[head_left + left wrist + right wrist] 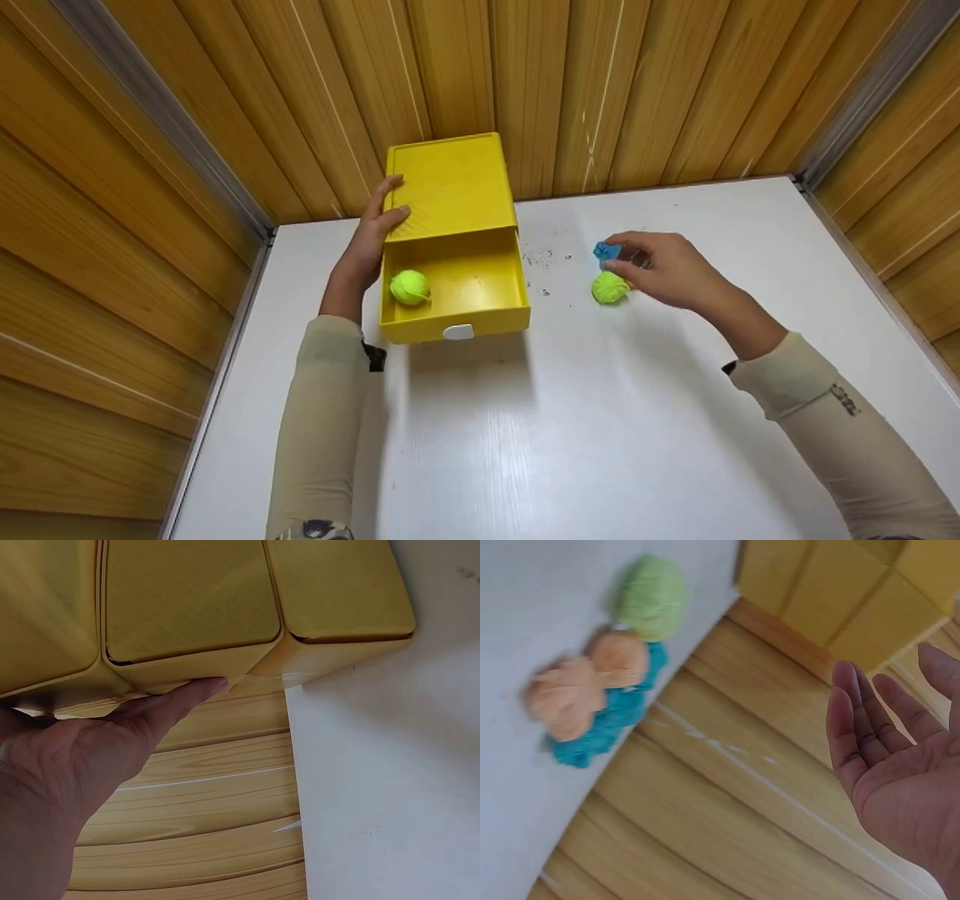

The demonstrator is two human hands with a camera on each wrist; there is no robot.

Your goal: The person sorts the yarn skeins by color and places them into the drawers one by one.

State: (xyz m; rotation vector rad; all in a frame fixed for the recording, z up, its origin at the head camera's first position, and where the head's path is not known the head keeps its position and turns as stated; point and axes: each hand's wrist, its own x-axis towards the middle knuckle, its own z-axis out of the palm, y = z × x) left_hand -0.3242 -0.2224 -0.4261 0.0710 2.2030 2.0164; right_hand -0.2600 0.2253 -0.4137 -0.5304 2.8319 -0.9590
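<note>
A yellow drawer box (pixel 451 187) stands near the back wall, its top drawer (pixel 484 324) pulled out. Inside that drawer, toward the left, lies a yellow-green ball, apparently yarn (pixel 410 287). My left hand (pixel 367 241) rests against the box's left side, with thumb and a fingertip over the top edge; one straight finger shows along the box in the left wrist view. My right hand (pixel 664 266), fingers spread and empty, hovers over a blue crumpled lump (pixel 603 253) and a second yellow-green ball (pixel 609 288). Two orange lumps (pixel 566 697) lie beside the blue one.
The white table (pixel 600 442) carries small dark marks right of the box. Wood-patterned walls (pixel 555 90) close in the back and both sides. Below the top drawer, further tiers of the box (pixel 341 592) show in the left wrist view. A white pull tab (pixel 458 331) sticks out in front.
</note>
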